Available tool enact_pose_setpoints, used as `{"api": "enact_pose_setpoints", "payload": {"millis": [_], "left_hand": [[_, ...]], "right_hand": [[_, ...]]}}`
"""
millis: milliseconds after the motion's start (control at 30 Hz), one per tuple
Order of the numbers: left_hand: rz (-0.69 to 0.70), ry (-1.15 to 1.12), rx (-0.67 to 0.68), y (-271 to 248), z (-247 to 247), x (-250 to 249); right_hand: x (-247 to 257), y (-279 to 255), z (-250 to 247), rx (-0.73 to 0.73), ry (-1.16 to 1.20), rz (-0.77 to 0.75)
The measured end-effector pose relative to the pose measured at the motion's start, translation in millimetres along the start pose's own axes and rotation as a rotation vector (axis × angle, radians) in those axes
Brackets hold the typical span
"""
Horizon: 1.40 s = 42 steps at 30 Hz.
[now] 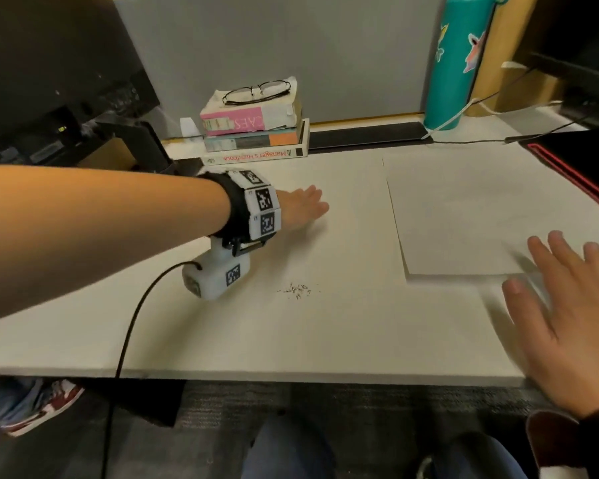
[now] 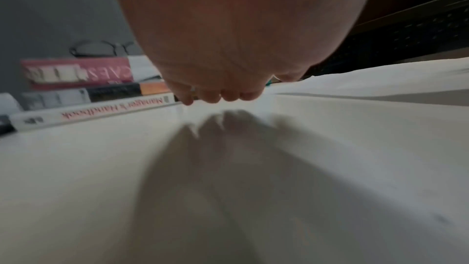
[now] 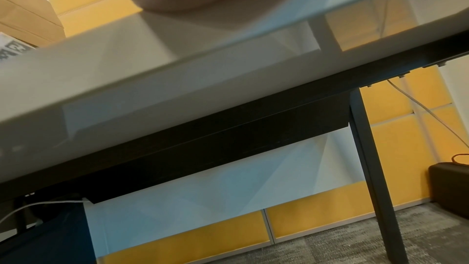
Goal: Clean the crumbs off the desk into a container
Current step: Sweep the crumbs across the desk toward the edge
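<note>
Task status: not yet begun in effect. The crumbs (image 1: 296, 290) lie in one small dark scatter on the white surface (image 1: 222, 326), near its front edge and roughly midway between the two hands. None have been gathered or moved off the surface as far as the pictures show.

Left hand (image 1: 300, 207): stretched forward and held flat, fingers (image 2: 229, 95) straight and together, holding nothing. The left wrist view shows its shadow on the surface below the fingertips, so it appears to hover just above rather than press down. It sits beyond the crumbs, toward the stack of books (image 1: 255, 133).

Right hand (image 1: 567, 319): spread open with fingers apart and holding nothing, over the front right corner of the surface, at the near corner of a sheet of paper (image 1: 464, 216). Whether it touches the paper cannot be determined; the area is blurred.

Remaining work: collect the crumbs and transfer them into a container. The paper is judged a possible scoop or carrier.

Limits of view: no container can be identified in any view. The right wrist view shows mainly the surface edge and the underside frame; the fingers are cut off there. Crumb count and type are too small to make out.
</note>
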<state>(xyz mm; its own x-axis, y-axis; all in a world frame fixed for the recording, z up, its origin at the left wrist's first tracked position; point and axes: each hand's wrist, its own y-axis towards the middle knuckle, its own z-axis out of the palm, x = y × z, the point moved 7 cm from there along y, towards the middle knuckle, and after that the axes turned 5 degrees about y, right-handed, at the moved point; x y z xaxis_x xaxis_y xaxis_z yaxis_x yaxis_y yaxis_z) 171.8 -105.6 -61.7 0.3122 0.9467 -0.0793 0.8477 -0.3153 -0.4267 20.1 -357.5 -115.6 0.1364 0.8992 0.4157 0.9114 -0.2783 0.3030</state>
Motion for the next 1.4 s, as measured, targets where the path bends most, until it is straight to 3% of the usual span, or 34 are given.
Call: {"api": "enact_pose_setpoints", "payload": {"millis": [133, 267, 433, 500, 600, 767, 900, 933, 1033, 1133, 1267, 1333, 1400], "left_hand": [[0.067, 0.152, 0.045, -14, 38, -20], [0.331, 0.403, 0.138, -53, 72, -34], [0.09, 0.184, 0.005, -35, 33, -10], [0.143, 0.182, -0.004, -43, 42, -17], [0.267, 0.366, 0.133, -61, 70, -28], [0.116, 0.272, 0.052, -62, 54, -17], [0.284, 0.24, 0.178, -93, 80, -27], [0.241, 0.12, 0.169, -100, 75, -21], [-0.029, -0.117, -0.043, -98, 48, 11], [-0.071, 0.043, -0.064, -94, 61, 7], [0.1, 0.201, 0.085, -106, 85, -26], [0.058, 0.187, 0.04, -106, 77, -12], [-0.071, 0.162, -0.027, -94, 75, 12]], "right_hand": [[2, -1, -1, -0.027, 0.029, -0.008], [4, -1, -2, -0.04, 0.033, -0.012], [2, 0, -2, -0.039, 0.02, -0.02], [4, 1, -1, -0.029, 0.006, -0.03], [4, 1, -1, -0.024, -0.008, -0.02], [3, 2, -2, -0.009, -0.026, -0.027], [1, 3, -1, -0.012, -0.041, -0.026], [1, 4, 1, -0.011, -0.048, -0.033], [-1, 6, 3, 0.008, -0.07, -0.037], [2, 3, 1, 0.017, -0.069, -0.024], [8, -1, -4, 0.016, -0.067, 0.001], [7, 0, -4, 0.017, -0.07, 0.002], [7, 0, -4, 0.016, -0.075, 0.008]]}}
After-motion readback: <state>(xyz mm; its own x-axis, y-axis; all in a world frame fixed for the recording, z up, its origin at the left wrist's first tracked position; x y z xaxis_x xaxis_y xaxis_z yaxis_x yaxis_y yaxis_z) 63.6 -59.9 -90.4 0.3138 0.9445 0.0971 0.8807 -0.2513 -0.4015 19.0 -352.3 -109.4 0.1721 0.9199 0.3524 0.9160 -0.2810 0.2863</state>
